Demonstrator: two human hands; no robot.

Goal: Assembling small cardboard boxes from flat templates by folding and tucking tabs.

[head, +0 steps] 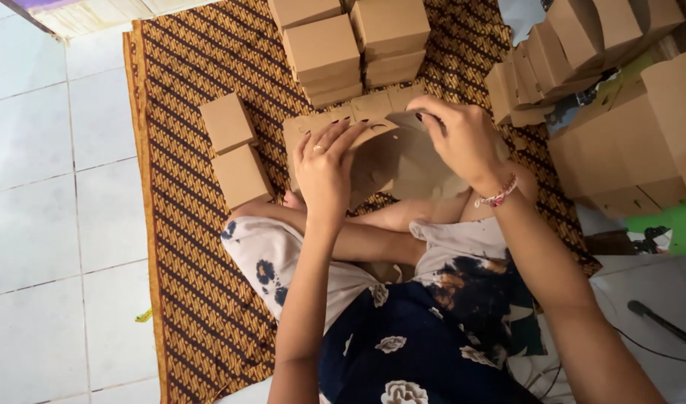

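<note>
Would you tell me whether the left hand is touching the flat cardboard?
Touching: the head view shows the left hand with its fingers pressed flat on the cardboard.

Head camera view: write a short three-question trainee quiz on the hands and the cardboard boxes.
1. True or false: both hands touch the flat cardboard blank.
2. Which hand wears the beaded bracelet? A) left hand B) right hand
3. How many folded boxes lie by themselves on the patterned mat, on the side of the person's left hand?

Key:
1. True; the fingers of both hands press on the unfolded blank.
2. B, the right hand.
3. Two, one beside the other, apart from the stacks of boxes further away.
</note>
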